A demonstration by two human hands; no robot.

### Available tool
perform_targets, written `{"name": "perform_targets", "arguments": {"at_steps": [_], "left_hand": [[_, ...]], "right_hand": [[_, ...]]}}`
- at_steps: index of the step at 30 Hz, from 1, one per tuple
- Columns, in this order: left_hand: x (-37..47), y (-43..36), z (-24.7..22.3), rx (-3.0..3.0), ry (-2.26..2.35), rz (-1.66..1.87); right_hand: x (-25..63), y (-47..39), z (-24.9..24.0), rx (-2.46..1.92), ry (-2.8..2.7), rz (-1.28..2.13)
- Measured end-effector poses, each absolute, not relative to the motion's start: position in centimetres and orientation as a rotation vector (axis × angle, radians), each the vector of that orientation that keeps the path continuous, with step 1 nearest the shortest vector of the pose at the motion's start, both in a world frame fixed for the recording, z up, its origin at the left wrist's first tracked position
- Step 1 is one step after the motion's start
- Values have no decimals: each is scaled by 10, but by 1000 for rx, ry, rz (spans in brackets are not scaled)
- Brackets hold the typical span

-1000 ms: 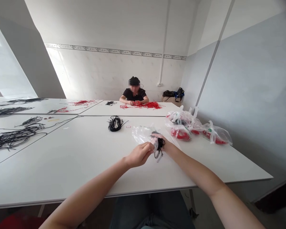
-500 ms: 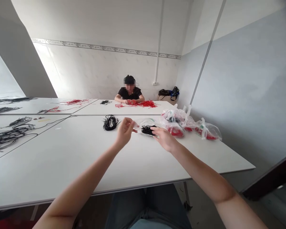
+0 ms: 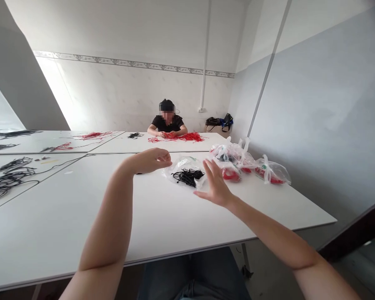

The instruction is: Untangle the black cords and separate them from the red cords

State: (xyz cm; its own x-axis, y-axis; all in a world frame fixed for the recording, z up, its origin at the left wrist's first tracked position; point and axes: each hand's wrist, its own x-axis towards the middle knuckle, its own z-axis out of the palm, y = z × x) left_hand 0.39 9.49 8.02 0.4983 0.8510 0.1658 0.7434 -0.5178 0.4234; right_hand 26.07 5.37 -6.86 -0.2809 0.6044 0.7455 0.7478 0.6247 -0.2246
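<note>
A pale wall [image 3: 125, 93] backs the white surface [image 3: 165, 216]; right hand [image 3: 216, 185] splays by the bag [image 3: 181, 164], left hand [image 3: 148, 161] curls, hold unclear.

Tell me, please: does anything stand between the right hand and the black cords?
Only a crumpled part of the clear plastic bag, at the right end of the black cords, seems to lie between them and the right hand. No other object shows there; whether film also covers the cords, I cannot tell.
</note>
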Motion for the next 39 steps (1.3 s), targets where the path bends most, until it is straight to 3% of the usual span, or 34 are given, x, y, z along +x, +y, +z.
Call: {"name": "perform_targets", "arguments": {"at_steps": [3,7,10,14,19,24,31,39], "left_hand": [[-8,90,87,2523,1526,506],[-12,84,88,2477,1622,562],[-6,78,87,2507,1495,752],[14,70,82,2684,1189,1027],[35,67,76,2710,884,951],[34,78,72,2712,862,1205],[48,85,63,2781,818,1200],[41,93,67,2791,929,1275]], "right_hand": [[248,83,-38,-774,-2102,100],[239,102,7,-822,-1756,553],[233,99,28,-824,-1881,737],[214,95,30,-809,-2125,662],[204,101,21,-750,-2129,431],[227,96,31,-759,-2053,531],[235,80,43,-591,-2119,637],[247,88,43,-703,-2035,1148]]}}
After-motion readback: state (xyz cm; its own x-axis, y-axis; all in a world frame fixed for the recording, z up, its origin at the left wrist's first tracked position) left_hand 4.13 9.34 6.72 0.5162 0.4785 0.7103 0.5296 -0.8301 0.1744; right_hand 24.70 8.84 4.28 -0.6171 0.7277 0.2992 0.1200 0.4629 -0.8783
